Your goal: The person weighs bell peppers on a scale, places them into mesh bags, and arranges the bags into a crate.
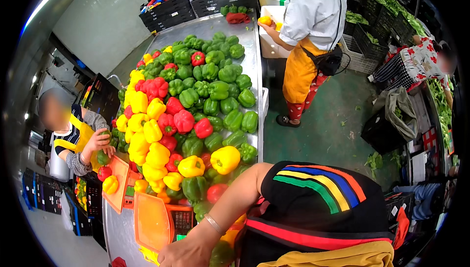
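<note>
My right hand [187, 254] reaches down to the bottom edge of the picture, with a bracelet [214, 224] on its wrist. Its fingers are partly cut off, so its grip is hidden. Yellow strips [148, 256] lie just beside it on the metal table [123, 226]. Above the hand is an orange weighing scale [152, 221] with a dark keypad. Green bell peppers [218, 90], yellow bell peppers [157, 155] and red bell peppers [183, 121] form a large heap along the table. A few peppers show under my forearm. My left hand is out of view.
Across the table a person [79, 134] holds a green pepper near a second orange scale [116, 184]. Another person [312, 21] holds a yellow pepper over a white foam box [273, 43]. Black crates [167, 11] stand behind; a person at right bends by leafy greens [444, 112].
</note>
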Demonstrator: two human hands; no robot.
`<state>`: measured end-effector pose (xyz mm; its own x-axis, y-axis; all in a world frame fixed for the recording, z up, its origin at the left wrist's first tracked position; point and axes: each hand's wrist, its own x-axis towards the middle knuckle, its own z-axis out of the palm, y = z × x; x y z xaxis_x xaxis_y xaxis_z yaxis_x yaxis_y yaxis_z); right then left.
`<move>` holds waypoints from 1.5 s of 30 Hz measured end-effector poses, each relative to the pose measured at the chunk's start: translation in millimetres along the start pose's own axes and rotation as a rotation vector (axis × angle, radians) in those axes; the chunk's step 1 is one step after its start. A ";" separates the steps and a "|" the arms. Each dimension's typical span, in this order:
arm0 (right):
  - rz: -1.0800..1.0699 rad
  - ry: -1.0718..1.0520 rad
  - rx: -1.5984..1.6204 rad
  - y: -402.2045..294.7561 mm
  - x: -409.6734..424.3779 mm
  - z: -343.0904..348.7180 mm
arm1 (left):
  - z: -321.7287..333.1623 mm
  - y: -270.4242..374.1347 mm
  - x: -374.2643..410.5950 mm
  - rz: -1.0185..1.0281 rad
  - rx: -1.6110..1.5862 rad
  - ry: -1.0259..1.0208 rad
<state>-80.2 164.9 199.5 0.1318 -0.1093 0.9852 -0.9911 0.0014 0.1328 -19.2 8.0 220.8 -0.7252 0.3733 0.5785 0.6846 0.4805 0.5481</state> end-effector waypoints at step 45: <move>1.144 0.252 0.895 39.5 -35.3 37.5 | 66.9 -8.0 -22.3 -0.658 -0.195 -0.127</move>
<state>-124.6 131.5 165.9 -0.8058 -0.3000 0.5107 -0.2229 -0.6452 -0.7307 -13.4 48.9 163.1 -0.9887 0.1488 0.0201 0.0916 0.4923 0.8656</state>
